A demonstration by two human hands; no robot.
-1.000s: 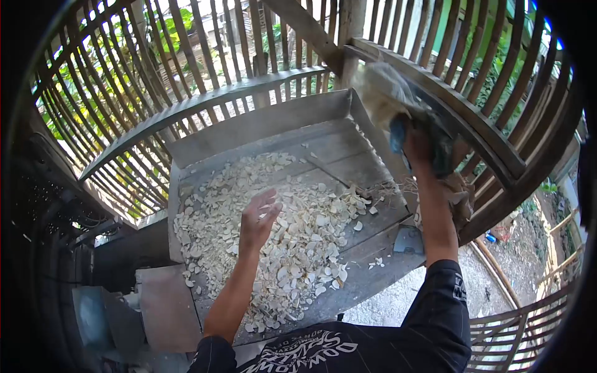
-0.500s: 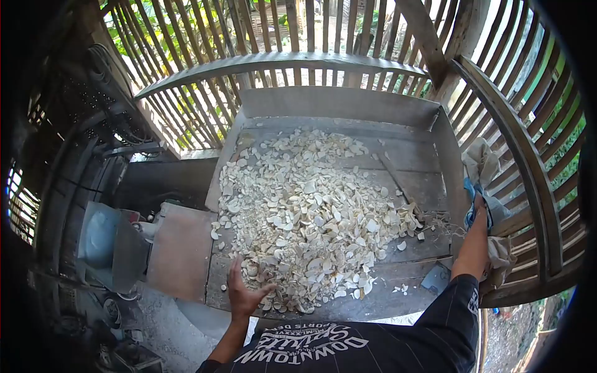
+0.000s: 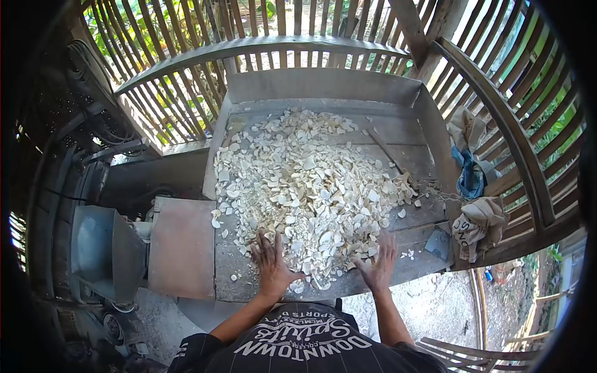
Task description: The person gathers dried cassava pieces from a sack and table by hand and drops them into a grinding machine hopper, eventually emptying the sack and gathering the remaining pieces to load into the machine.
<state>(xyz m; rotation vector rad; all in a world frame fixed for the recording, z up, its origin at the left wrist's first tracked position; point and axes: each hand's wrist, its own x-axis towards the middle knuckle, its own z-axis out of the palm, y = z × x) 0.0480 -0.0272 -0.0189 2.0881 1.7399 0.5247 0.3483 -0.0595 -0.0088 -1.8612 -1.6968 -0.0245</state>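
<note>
Left hand (image 3: 272, 270) and right hand (image 3: 378, 268), fingers spread, flank pale flat chips (image 3: 317, 193), the right having left the crumpled blue cloth (image 3: 470, 180), above a black pinstriped shirt (image 3: 311, 345) reading "DOWNTOWN Spirits".

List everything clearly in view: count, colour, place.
Chips: countless, off-white, on the table
Table: one, grey, centre
Stick: one, brown, right part of table
Sacks: apparently two, tan, right of table
Cloth: one, blue, between the sacks
Flat piece: one, grey-blue, table's front right corner
Hopper: one, grey, far left
Board: one, reddish-brown, between hopper and table
Slatted walls: several, brown, back and sides
Foliage: uncounted, green, beyond the slats
Shirt: one, black with white lettering, bottom
Left hand: one, bare, chips' near edge, left
Right hand: one, bare, chips' near edge, right
</note>
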